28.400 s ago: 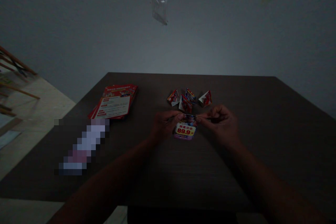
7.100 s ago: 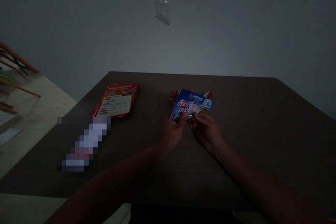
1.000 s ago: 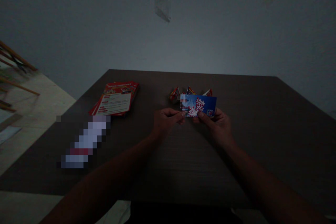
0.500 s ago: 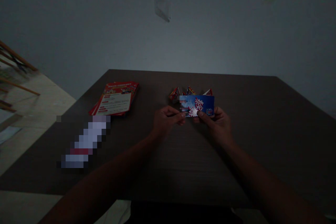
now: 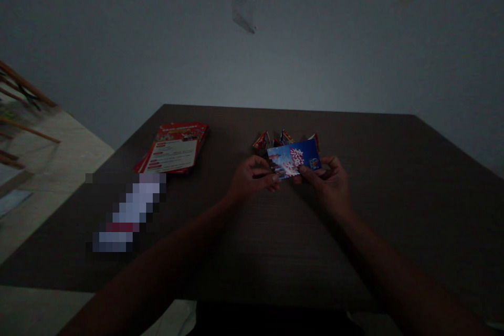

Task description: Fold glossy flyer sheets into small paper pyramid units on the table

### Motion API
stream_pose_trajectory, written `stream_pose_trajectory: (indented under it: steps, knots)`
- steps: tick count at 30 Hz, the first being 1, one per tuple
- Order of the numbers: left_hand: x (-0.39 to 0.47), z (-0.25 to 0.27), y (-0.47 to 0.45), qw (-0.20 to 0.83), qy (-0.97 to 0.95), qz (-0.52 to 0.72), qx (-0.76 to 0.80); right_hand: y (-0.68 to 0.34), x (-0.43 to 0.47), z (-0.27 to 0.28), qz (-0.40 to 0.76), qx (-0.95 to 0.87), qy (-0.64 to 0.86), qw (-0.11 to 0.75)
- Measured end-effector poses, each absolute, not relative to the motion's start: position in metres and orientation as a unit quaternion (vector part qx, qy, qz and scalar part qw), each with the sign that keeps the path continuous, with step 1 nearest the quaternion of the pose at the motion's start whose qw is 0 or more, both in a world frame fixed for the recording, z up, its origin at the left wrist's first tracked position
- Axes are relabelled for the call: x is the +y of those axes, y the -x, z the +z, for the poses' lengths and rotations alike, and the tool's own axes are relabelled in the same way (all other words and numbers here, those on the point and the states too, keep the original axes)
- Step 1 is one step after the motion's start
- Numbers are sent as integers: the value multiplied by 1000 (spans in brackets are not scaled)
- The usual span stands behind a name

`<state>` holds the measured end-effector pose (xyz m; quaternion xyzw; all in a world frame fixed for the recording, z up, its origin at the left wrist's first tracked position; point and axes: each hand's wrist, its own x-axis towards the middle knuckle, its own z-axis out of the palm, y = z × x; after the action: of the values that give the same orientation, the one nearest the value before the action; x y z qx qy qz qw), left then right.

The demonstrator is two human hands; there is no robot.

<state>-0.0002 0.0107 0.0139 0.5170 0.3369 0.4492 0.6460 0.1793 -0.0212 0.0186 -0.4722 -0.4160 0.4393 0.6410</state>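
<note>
A blue printed card (image 5: 309, 151) with white and pink lettering is held up above the middle of the table, tilted with its right end higher. My left hand (image 5: 254, 176) pinches its lower left corner between thumb and fingers. On the lower right part, my right hand (image 5: 328, 181) grips it, the thumb lying across the front. Just behind the card stand small folded paper pieces, a red one (image 5: 261, 141) at the left and others partly hidden by the card.
Red and white printed sheets (image 5: 175, 152) lie in a pile at the left of the dark wooden table (image 5: 252, 252). Nearer me is a blurred-out pale oblong (image 5: 132, 207). A grey wall (image 5: 334, 58) with a clear plastic piece (image 5: 244, 0) stands behind the table.
The card has turned from nearly level to a tilt, its right end up and left end slightly down. Both hands have kept hold of it, shifting only a little.
</note>
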Motion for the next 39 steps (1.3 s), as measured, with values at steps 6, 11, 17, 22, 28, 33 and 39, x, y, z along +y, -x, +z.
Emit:
stream_pose_trajectory:
  steps: [6,11,17,22,28,33,39]
  knots:
    - [10,14,0,615,-524,474,350,-179,-21,18,443,-410,467,647]
    - [14,14,-1,598,-521,498,351,-177,-21,19,439,-404,467,653]
    - [16,13,0,595,-536,490,344,-181,-19,15,434,-407,466,655]
    - [11,12,-2,607,-526,488,342,-182,-19,13,435,-405,465,657]
    - [8,14,-10,557,-527,532,358,-174,-22,16,483,-378,438,657]
    - [1,15,-22,519,-521,559,383,-164,-23,5,552,-396,426,598]
    - [-1,12,-28,520,-512,571,376,-160,-22,0,574,-389,406,595]
